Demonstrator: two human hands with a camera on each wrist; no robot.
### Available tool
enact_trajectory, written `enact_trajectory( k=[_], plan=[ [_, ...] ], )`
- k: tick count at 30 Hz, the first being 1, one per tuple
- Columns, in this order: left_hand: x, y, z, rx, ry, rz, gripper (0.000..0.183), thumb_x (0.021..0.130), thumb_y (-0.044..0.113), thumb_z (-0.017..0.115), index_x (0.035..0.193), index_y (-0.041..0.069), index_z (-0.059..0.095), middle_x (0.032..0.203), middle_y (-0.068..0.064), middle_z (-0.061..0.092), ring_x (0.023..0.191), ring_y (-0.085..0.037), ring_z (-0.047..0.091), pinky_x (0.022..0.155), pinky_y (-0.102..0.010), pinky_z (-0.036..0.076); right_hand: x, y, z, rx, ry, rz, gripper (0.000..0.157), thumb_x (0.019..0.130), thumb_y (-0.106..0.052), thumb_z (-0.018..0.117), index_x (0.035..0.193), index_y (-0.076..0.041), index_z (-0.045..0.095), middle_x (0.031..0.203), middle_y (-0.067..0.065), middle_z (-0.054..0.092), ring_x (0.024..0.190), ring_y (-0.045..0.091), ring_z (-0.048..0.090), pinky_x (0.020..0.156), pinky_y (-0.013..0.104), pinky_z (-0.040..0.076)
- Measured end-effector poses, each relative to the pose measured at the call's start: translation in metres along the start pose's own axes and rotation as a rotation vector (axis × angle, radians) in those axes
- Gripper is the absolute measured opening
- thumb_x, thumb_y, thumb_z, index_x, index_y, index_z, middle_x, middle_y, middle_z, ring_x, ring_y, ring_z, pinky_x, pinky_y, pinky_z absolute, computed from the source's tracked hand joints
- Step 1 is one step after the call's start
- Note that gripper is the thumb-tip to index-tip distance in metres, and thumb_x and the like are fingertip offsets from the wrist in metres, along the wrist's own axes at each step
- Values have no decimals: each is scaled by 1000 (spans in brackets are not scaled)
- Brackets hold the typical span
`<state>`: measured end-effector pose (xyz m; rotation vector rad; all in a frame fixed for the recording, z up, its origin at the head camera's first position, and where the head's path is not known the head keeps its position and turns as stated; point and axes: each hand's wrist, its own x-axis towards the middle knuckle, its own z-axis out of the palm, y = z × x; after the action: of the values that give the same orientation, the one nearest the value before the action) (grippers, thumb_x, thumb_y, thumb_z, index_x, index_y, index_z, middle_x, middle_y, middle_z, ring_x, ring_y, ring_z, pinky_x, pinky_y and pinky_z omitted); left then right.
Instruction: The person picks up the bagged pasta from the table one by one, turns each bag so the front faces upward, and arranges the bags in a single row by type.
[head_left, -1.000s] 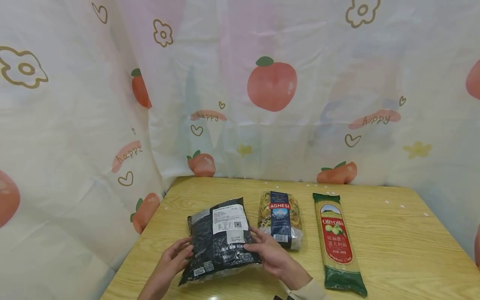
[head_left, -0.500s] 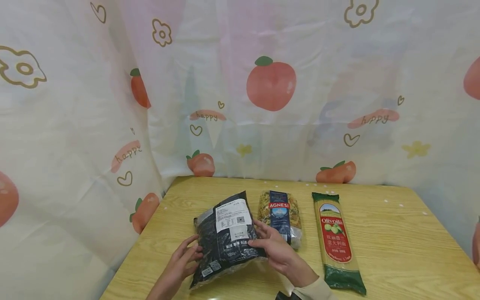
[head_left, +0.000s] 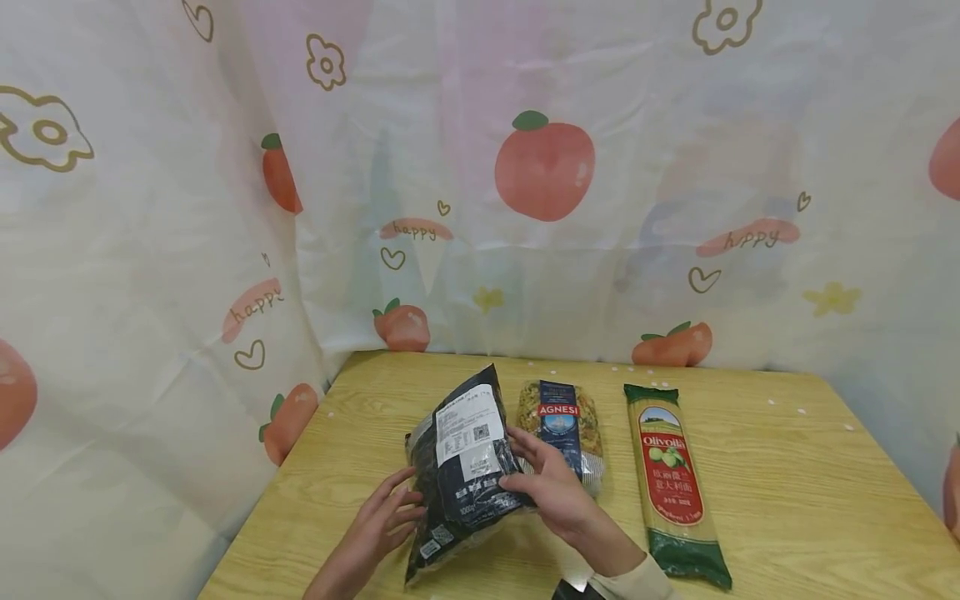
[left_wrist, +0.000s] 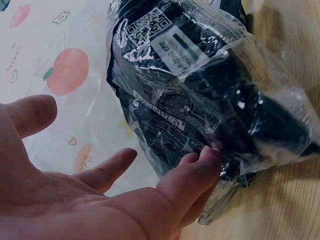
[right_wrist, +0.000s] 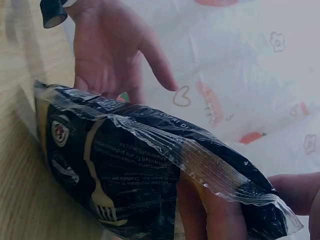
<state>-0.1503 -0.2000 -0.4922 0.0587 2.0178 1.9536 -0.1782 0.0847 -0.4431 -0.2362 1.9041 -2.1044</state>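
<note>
A dark plastic food bag (head_left: 457,471) with a white label stands tilted up over the table in the head view. My right hand (head_left: 566,500) pinches its right edge, thumb on the label side and fingers behind, as the right wrist view of the bag (right_wrist: 145,160) also shows. On the other side is my left hand (head_left: 382,525), fingers loosely spread. The left wrist view has that left hand (left_wrist: 115,200) palm up, fingertips at the side of the bag (left_wrist: 170,90) and thumb standing away. A printed fork shows on the face turned to the right wrist.
A pack of coloured Agnesi pasta (head_left: 558,425) lies just behind the right hand. Further right lies a long Olivoila spaghetti pack (head_left: 671,479) with green ends. The wooden table (head_left: 795,483) meets a fruit-patterned curtain (head_left: 600,275) at its back and left.
The bag has shifted right and turned, its top rising and its face now narrower in the head view. Both hands have moved a little right with it.
</note>
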Motion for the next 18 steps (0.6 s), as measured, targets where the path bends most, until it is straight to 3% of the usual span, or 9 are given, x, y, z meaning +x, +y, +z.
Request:
enact_trajectory(
  k=[3, 7, 11, 18],
  plan=[
    [1, -2, 3, -16, -19, 6, 64, 112, 40, 37, 163, 3, 22, 141, -22, 48, 125, -20, 60, 115, -47, 47, -1, -4, 1, -7, -3, -23, 81, 87, 6, 63, 161, 0, 30, 163, 32, 30, 151, 47, 29, 96, 32, 51],
    [3, -4, 5, -44, -39, 17, 63, 113, 38, 36, 163, 3, 20, 137, -17, 51, 122, -19, 59, 116, -45, 47, 0, -9, 3, 0, -28, -47, 81, 86, 5, 64, 160, 0, 32, 157, 32, 37, 131, 33, 54, 89, 29, 55],
    [3, -4, 5, -92, -72, 28, 63, 113, 37, 34, 164, 4, 14, 133, -8, 53, 120, -16, 59, 111, -36, 48, 2, -13, 7, 18, -86, -67, 81, 87, 6, 62, 161, 0, 30, 155, 33, 37, 113, 20, 64, 83, 29, 59],
    [0, -3, 5, -160, -124, 50, 65, 113, 38, 32, 164, 10, 1, 141, -11, 52, 126, -17, 59, 106, -31, 50, 6, -24, 18, 14, -198, -83, 78, 90, 6, 60, 161, 0, 29, 158, 33, 33, 110, 28, 70, 80, 36, 64]
  ],
)
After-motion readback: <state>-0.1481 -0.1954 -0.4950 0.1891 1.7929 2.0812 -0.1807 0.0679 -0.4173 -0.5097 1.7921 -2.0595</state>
